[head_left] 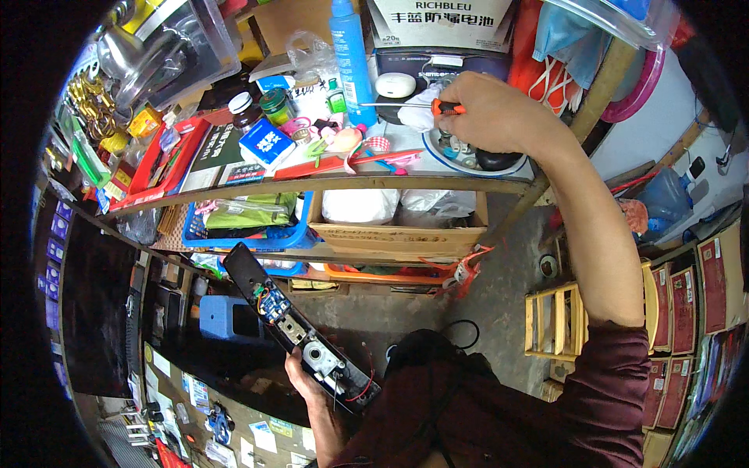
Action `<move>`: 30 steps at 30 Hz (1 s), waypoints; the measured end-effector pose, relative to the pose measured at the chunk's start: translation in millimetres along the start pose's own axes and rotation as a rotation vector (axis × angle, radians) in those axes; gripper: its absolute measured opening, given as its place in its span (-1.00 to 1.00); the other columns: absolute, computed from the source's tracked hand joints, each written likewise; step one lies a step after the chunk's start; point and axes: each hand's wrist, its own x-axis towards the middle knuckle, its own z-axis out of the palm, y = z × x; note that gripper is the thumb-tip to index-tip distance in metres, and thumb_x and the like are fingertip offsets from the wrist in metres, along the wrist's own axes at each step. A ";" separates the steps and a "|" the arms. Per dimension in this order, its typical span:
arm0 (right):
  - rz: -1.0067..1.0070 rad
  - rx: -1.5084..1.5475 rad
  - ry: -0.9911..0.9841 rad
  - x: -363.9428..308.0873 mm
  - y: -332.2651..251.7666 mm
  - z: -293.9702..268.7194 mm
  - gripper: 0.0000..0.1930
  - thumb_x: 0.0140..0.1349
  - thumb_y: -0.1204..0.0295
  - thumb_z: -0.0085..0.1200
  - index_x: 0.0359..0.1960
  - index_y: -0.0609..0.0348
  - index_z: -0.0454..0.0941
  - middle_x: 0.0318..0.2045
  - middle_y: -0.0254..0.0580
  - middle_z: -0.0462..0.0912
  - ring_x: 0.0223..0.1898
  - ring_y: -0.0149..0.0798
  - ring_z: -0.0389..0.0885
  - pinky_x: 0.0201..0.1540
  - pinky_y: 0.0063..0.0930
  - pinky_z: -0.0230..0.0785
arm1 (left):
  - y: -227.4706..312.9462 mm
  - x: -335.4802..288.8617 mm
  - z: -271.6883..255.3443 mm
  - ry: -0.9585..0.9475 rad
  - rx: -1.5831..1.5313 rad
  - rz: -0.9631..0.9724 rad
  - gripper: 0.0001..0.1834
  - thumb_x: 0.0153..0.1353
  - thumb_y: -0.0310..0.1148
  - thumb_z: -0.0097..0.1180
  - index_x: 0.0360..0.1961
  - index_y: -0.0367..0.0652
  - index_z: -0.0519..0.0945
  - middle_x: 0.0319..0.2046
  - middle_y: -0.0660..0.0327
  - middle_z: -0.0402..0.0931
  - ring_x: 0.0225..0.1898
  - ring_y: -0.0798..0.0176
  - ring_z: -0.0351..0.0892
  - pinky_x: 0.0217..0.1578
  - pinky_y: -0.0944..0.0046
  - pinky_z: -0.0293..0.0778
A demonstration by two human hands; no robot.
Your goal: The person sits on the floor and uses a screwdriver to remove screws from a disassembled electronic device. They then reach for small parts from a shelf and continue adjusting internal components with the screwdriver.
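While left hand point(305, 384) grips casing point(295, 331) innards-up, lower center, likely for access, right hand point(493, 113) clasps screwdriver point(447, 108), upper center.

The housing point(246, 269) is black (its circuit board point(274, 304) blue), the screwdriver handle point(446, 108) orange and black, the sleeve point(605, 374) maroon.

"Where does your view look from?"

"My head: one wide fisheye facing down, the front edge of the shelf point(437, 184) crossing its upper half."

"How near?"

"Near enough to frame my left grip point(300, 374) and right grip point(484, 117), with the floor point(499, 316) farther off."
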 end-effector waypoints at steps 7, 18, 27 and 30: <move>-0.001 -0.068 0.022 -0.7 2.4 6.2 -0.66 0.38 0.21 0.14 -0.06 0.26 0.69 -0.07 0.25 0.70 0.01 0.24 0.66 0.05 0.01 0.51 | -1.2 -0.7 2.6 -0.014 -0.049 0.004 -0.40 0.36 -0.06 -0.11 0.20 -0.36 0.48 -0.09 -0.12 0.69 -0.20 -0.10 0.77 -0.23 -0.06 0.76; -0.039 0.039 -0.015 1.8 3.9 7.6 -0.66 0.41 0.23 0.09 -0.19 0.35 0.64 -0.44 0.09 0.69 -0.60 -0.07 0.67 -0.32 -0.13 0.56 | 1.7 -2.5 1.8 0.001 -0.053 0.005 -0.40 0.37 -0.05 -0.13 0.15 -0.39 0.52 -0.15 -0.13 0.71 -0.27 -0.06 0.77 -0.27 -0.01 0.75; -0.018 0.061 0.183 -2.0 3.7 -15.8 -0.68 0.37 0.28 0.10 -0.18 0.38 0.68 -0.42 0.00 0.69 -0.51 -0.20 0.69 -0.29 -0.24 0.54 | -0.2 0.3 -5.9 -0.008 -0.027 0.028 -0.39 0.37 -0.05 -0.11 0.21 -0.35 0.48 -0.08 -0.12 0.69 -0.14 -0.11 0.76 -0.22 -0.06 0.75; -0.028 0.010 0.201 -12.6 0.5 -20.3 -0.71 0.33 0.32 0.13 -0.18 0.37 0.70 -0.28 0.13 0.72 -0.30 -0.01 0.74 -0.15 -0.15 0.55 | -2.1 2.1 -10.9 -0.033 -0.024 0.027 -0.39 0.36 -0.05 -0.09 0.20 -0.35 0.48 -0.08 -0.12 0.69 -0.13 -0.13 0.76 -0.19 -0.09 0.75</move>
